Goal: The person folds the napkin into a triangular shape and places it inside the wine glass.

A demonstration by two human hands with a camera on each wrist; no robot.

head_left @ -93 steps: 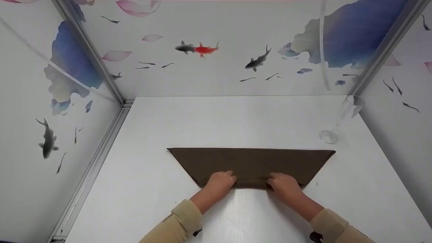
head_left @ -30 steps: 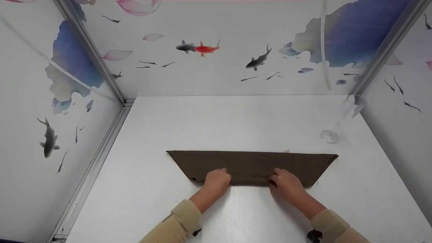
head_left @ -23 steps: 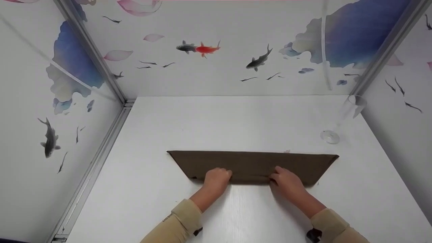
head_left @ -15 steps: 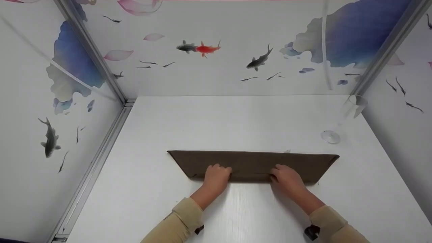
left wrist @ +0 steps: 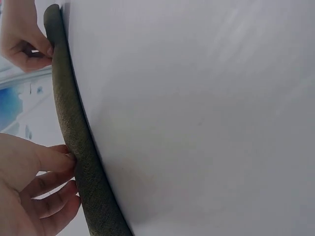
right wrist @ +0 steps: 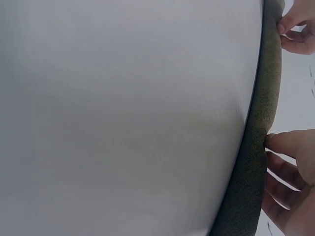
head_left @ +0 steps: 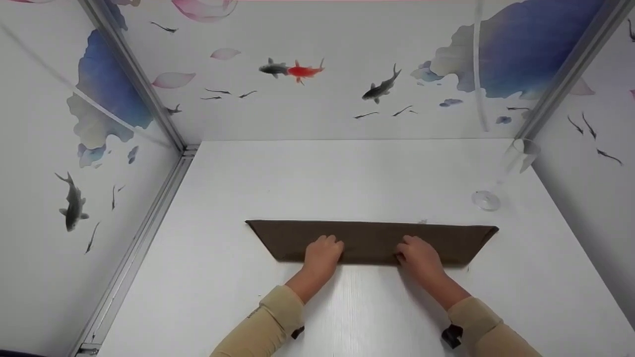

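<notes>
A dark brown cloth napkin [head_left: 369, 243] lies on the white table as a wide strip, long straight side at the back and ends slanting in toward the person. Along its near side runs a thick rolled edge [left wrist: 74, 108]. My left hand [head_left: 323, 255] pinches this roll left of the middle; thumb and index finger meet on it in the left wrist view. Farther right, my right hand [head_left: 420, 258] holds the same roll, its thumb [right wrist: 283, 142] pressed to the cloth in the right wrist view. A stretch of roll shows between the hands.
At the back right stands a clear stemmed glass [head_left: 486, 201], near the right wall. White panels printed with fish and petals enclose the table [head_left: 322, 178] at the back and sides. A metal rail [head_left: 144, 238] follows the left edge.
Both hands have moved slightly away from the person, taking the rolled near edge along. The flat part of the napkin is narrower from front to back, and its near side is longer.
</notes>
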